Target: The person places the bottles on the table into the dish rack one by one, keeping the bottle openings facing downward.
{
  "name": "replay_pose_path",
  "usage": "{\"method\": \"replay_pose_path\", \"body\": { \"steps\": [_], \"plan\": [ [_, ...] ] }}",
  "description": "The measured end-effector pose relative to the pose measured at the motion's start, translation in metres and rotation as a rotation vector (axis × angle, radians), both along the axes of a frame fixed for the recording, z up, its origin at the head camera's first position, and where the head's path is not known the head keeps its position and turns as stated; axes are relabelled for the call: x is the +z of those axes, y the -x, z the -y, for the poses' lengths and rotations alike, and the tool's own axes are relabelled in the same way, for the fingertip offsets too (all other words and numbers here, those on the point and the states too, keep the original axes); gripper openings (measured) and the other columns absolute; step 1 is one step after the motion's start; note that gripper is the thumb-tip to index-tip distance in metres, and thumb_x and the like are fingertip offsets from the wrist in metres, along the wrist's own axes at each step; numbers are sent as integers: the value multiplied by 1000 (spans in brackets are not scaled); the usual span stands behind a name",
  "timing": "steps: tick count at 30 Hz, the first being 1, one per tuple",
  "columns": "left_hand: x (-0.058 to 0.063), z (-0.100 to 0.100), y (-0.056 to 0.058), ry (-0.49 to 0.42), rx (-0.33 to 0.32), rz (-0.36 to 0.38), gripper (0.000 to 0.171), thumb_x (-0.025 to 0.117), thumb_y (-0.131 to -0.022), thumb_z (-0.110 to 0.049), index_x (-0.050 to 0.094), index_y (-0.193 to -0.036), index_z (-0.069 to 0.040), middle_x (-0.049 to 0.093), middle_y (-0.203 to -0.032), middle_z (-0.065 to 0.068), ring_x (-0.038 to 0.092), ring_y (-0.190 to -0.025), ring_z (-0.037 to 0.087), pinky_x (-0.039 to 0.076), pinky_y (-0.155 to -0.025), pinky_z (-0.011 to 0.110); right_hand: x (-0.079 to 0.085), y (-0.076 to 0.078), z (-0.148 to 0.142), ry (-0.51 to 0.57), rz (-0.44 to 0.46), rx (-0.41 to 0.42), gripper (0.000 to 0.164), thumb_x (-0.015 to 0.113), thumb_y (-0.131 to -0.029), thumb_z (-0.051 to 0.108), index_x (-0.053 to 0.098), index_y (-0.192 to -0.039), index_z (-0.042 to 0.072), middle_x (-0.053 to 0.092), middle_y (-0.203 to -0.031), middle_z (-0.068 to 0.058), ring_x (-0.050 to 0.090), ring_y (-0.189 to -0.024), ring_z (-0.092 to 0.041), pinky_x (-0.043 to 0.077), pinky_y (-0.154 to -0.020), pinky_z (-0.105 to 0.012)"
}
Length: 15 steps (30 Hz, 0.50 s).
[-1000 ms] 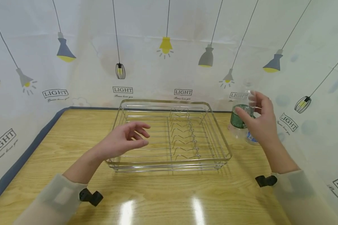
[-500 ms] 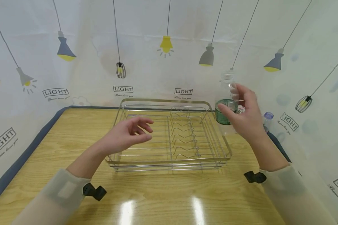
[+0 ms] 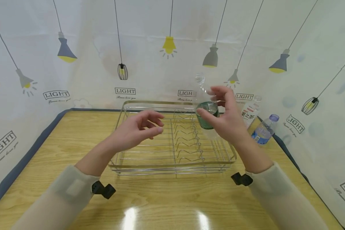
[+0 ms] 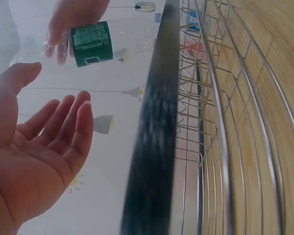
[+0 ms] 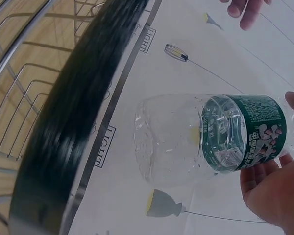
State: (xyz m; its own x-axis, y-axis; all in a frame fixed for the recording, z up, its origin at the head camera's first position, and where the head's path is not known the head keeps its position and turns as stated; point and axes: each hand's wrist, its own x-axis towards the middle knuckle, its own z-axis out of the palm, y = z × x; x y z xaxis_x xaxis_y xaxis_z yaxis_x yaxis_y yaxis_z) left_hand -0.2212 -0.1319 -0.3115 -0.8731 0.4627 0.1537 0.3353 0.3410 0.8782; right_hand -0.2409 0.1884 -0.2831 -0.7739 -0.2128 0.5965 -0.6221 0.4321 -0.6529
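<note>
My right hand (image 3: 222, 123) grips a clear plastic bottle with a green label (image 3: 207, 111) and holds it upright above the right half of a wire dish rack (image 3: 138, 164). The right wrist view shows the empty bottle (image 5: 210, 139) from below, with fingers curled round its label. My left hand (image 3: 139, 127) hovers over the left half of the rack, palm turned inward, fingers loosely bent, holding nothing. In the left wrist view the left hand (image 4: 36, 152) lies open below the bottle (image 4: 90, 43).
The rack sits on a wooden table (image 3: 172, 198). Two more bottles stand at the right back: one with a white label (image 3: 249, 113) and one with a blue label and purple cap (image 3: 264, 130). A curtain printed with lamps (image 3: 74, 48) surrounds the table.
The right hand has carried the green-label bottle left, from beside the rack to above its right half, uncovering the two bottles behind. The left hand has drifted slightly right and up.
</note>
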Motion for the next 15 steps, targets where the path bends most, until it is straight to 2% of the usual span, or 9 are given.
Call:
{"method": "replay_pose_path", "body": {
  "steps": [6, 11, 15],
  "plan": [
    [9, -8, 2, -62, 13, -11, 48, 73, -108, -29, 59, -153, -18, 67, -144, 5, 71, -124, 25, 67, -92, 41, -3, 1, 19, -14, 0, 73, 74, 87, -92, 6, 46, -152, -2, 56, -148, -13, 54, -125, -28, 46, -106, -34],
    [14, -16, 7, -118, 26, -1, 52, 72, -108, -31, 56, -156, -19, 62, -152, 3, 67, -134, 25, 66, -98, 42, -2, -1, 29, -49, -21, 103, 72, 88, -91, 7, 49, -151, -1, 58, -144, -14, 56, -120, -28, 49, -102, -36],
    [18, -21, 10, -193, 20, 8, 56, 70, -109, -28, 51, -160, -15, 59, -154, 8, 65, -139, 27, 66, -100, 41, -2, -2, 38, -86, -33, 123, 73, 90, -91, 10, 51, -151, 1, 59, -143, -16, 57, -120, -29, 53, -98, -39]
  ]
}}
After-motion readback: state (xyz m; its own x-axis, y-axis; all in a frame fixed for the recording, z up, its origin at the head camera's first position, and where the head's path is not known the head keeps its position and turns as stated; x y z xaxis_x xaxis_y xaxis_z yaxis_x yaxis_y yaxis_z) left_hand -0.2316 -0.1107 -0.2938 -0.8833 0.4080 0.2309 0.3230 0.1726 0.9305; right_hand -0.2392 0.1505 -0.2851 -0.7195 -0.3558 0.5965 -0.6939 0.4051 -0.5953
